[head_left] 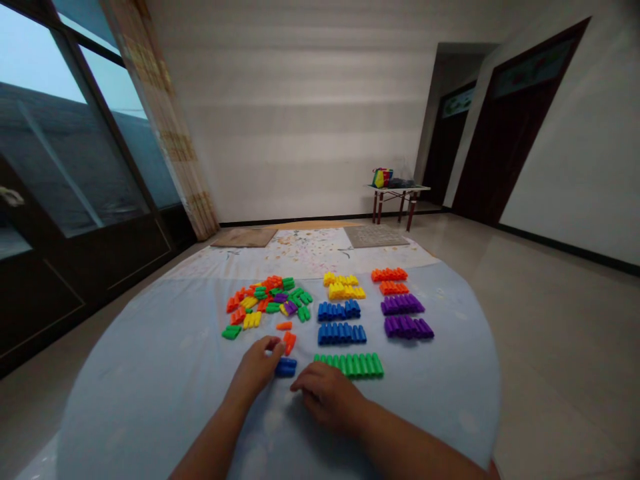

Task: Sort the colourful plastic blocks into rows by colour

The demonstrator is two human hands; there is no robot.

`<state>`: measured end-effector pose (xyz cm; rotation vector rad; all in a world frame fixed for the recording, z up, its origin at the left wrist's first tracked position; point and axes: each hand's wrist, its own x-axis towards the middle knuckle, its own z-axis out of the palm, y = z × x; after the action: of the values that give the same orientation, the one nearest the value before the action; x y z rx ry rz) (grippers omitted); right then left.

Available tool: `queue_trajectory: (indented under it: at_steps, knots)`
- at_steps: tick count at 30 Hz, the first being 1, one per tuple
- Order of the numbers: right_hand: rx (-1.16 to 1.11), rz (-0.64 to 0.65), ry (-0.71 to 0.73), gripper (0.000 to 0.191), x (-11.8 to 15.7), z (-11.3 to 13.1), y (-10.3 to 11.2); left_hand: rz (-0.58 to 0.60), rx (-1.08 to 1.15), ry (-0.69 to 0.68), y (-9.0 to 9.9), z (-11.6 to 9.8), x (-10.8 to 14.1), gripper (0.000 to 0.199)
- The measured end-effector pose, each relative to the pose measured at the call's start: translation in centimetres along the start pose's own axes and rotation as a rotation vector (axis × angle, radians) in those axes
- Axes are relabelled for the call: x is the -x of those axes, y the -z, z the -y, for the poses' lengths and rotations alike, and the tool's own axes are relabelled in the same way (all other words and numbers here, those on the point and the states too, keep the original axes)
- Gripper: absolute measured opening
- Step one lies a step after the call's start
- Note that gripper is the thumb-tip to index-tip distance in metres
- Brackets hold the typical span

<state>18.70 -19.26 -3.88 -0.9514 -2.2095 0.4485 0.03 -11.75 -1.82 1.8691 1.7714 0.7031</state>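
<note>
You are holding your right hand (327,393) low over the surface (125,373), on the near side of the green row (357,365) and partly covering its left end; its fingers are loosely bending and look released, the index finger pointing leftward. Your left hand (257,369) is reaching in to the left of the green row, its fingertips sitting right beside the orange pieces (289,343); I cannot tell whether those fingers are grasping anything. Blue pieces (287,364) are lying just left of the green row, between your hands. A mixed pile (273,307) is spreading farther left of the green row and beyond it. Directly beyond the green row, two blue rows (343,334) are lying, with yellow rows (346,292) farther back. Purple rows (409,327) are lying beyond the green row and to its right, with orange rows (394,288) behind them.
</note>
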Motion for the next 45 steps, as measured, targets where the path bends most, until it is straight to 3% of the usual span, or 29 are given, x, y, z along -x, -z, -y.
queue_trajectory:
  at_steps: [6, 10, 15, 22, 27, 30, 33, 36, 38, 41, 45]
  knots:
    - [0.158, 0.028, -0.101, 0.031, -1.3, 0.5, 1.1, -0.254, -0.019, 0.065, 2.0, 2.5, 0.0, 0.04]
    - [0.307, 0.119, -0.188, 0.03, -3.6, 1.6, 0.8, -0.337, -0.054, 0.072, 1.9, 4.2, 0.3, 0.037]
    - [0.46, 0.207, -0.335, 0.044, -6.3, 2.8, -0.7, -0.339, -0.031, 0.059, 1.7, 4.9, 0.4, 0.038]
    - [0.406, 0.314, -0.081, 0.039, -6.0, 2.1, -0.6, -0.324, 0.022, 0.039, 1.8, 5.1, 0.7, 0.037]
    - [0.422, 0.245, -0.177, 0.045, -5.8, 2.3, -0.7, -0.315, 0.034, 0.057, 1.8, 5.3, 0.6, 0.037]
    - [0.397, 0.286, -0.218, 0.04, -5.9, 2.3, -0.6, -0.297, 0.033, 0.062, 1.9, 5.4, 0.6, 0.038]
    - [0.297, 0.198, -0.176, 0.047, -5.4, 1.3, 1.1, -0.276, 0.016, 0.076, 2.0, 5.2, 0.6, 0.039]
    - [0.234, 0.026, -0.173, 0.052, -3.9, -1.0, 4.8, -0.258, 0.023, 0.09, 2.2, 5.0, 0.6, 0.039]
    - [0.226, -0.04, -0.244, 0.053, -2.7, -2.9, 7.7, -0.258, 0.032, 0.091, 2.2, 4.9, 0.6, 0.039]
    - [0.25, -0.038, -0.372, 0.053, -1.2, -5.3, 10.9, -0.266, 0.039, 0.089, 2.2, 4.9, 0.6, 0.039]
    - [0.302, 0.048, -0.491, 0.052, -0.4, -7.0, 12.0, -0.254, 0.056, 0.115, 2.2, 5.0, 0.6, 0.038]
